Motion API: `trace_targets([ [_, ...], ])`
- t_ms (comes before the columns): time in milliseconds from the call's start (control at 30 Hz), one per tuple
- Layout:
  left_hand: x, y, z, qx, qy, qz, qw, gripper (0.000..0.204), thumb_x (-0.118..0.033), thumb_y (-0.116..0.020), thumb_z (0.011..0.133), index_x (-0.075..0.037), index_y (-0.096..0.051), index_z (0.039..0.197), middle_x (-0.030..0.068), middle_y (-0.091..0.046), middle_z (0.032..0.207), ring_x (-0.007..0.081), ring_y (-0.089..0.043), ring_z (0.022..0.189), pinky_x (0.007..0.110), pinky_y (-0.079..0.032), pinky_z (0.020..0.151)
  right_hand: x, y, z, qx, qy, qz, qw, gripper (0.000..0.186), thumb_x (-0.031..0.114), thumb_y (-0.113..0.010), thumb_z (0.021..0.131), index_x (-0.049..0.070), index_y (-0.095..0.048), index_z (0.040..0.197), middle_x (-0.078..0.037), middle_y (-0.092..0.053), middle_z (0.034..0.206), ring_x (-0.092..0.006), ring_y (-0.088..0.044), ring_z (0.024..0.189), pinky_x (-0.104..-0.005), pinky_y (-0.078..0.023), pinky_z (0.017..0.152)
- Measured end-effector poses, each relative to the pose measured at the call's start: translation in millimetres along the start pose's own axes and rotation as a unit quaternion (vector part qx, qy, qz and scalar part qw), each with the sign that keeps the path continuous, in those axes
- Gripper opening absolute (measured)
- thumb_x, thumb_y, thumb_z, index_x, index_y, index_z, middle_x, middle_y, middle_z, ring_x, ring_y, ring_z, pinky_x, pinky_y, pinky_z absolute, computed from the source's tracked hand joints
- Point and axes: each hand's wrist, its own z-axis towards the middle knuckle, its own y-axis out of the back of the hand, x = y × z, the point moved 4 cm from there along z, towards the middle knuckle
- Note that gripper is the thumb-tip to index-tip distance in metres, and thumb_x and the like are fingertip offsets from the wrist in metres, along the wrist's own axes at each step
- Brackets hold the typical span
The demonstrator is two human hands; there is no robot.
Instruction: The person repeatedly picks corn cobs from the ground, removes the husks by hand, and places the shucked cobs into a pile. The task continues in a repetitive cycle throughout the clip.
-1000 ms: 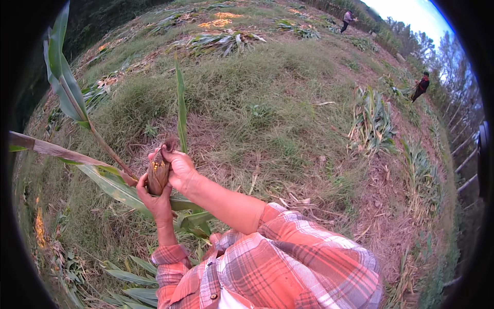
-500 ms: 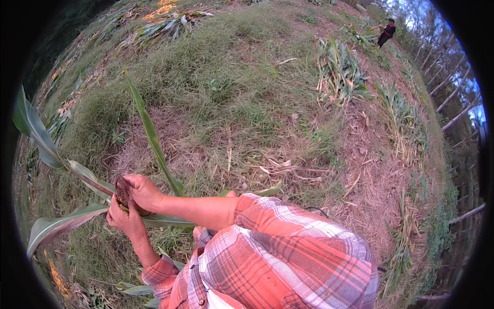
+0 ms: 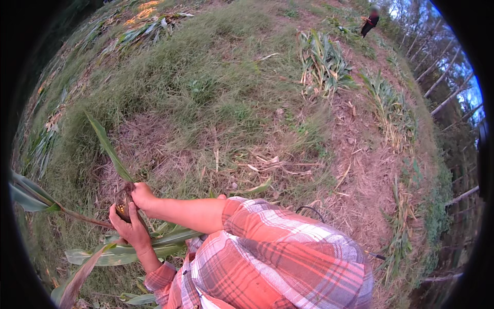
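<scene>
At the left, an ear of corn [image 3: 121, 208] shows yellow kernels between parted brownish husks. My left hand [image 3: 132, 227] is wrapped around the ear's lower side, its thumb lying along the husk. Just above it, my right hand [image 3: 143, 197] is closed on the dark, dry husk [image 3: 128, 187] at the tip; its fingertips are partly hidden. A thin corn stalk [image 3: 85, 218] runs leftward from beside the ear. One long green leaf [image 3: 109, 148] points up past my right hand, and broad leaves [image 3: 110, 256] lie below my left hand.
Piles of cut corn stalks [image 3: 324, 64] lie on the grass and dry straw ahead. Yellow corn ears [image 3: 144, 11] are heaped at the far left. Another person in dark clothes [image 3: 370, 23] stands far off at the right, near bare trees [image 3: 447, 98].
The husk has parted further, and more kernels show. The stalk and its leaves have swung downward at the left, while the long leaf has shifted left. Both hands stay on the ear.
</scene>
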Motion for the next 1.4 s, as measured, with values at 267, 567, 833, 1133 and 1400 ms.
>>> trace_targets([
  [267,34,1,4,-0.044,0.189,-0.157,0.968,0.059,-0.028,-0.060,0.090,0.000,-0.033,0.134,0.0195,-0.041,0.128,0.0258,-0.045,0.112,0.037,-0.037,0.097,-4,-22,-8,-0.030,-0.081,0.158,0.984,0.018,0.011,-0.042,0.092,0.005,-0.059,0.092,-0.004,-0.062,0.082,-0.0135,-0.058,0.072,-0.0315,-0.048,0.063],
  [567,42,22,30,-0.198,0.109,-0.343,0.912,0.050,-0.033,-0.060,0.089,0.001,-0.044,0.121,0.0122,-0.055,0.110,0.0184,-0.057,0.093,0.033,-0.050,0.080,22,-57,-28,0.218,0.009,0.134,0.967,0.019,0.014,-0.041,0.097,0.007,-0.057,0.105,-0.001,-0.061,0.099,-0.0081,-0.056,0.092,-0.0251,-0.044,0.087],
  [833,40,27,51,-0.153,0.163,-0.491,0.842,0.032,-0.033,-0.055,0.091,-0.002,-0.055,0.100,0.0056,-0.061,0.090,0.0148,-0.060,0.080,0.029,-0.051,0.073,48,-55,-31,0.342,0.053,0.100,0.933,0.014,0.016,-0.047,0.096,0.005,-0.054,0.099,-0.004,-0.062,0.105,-0.0095,-0.057,0.098,-0.0268,-0.044,0.092],
  [1133,33,54,83,-0.161,0.166,-0.592,0.772,0.033,-0.037,-0.057,0.088,-0.004,-0.055,0.086,0.0102,-0.061,0.077,0.0216,-0.061,0.071,0.037,-0.053,0.071,72,-10,-71,0.418,0.133,-0.169,0.883,0.026,0.019,-0.047,0.096,-0.001,-0.055,0.110,-0.006,-0.060,0.093,-0.0118,-0.056,0.088,-0.0274,-0.045,0.083],
  [1400,83,62,78,-0.135,0.298,-0.665,0.671,0.048,-0.054,-0.057,0.083,-0.005,-0.056,0.080,0.0105,-0.061,0.073,0.0242,-0.061,0.070,0.040,-0.055,0.069,80,73,-113,0.317,0.102,-0.207,0.920,0.030,0.028,-0.050,0.094,0.005,-0.046,0.075,-0.008,-0.052,0.072,-0.0228,-0.053,0.083,-0.0373,-0.041,0.082],
])
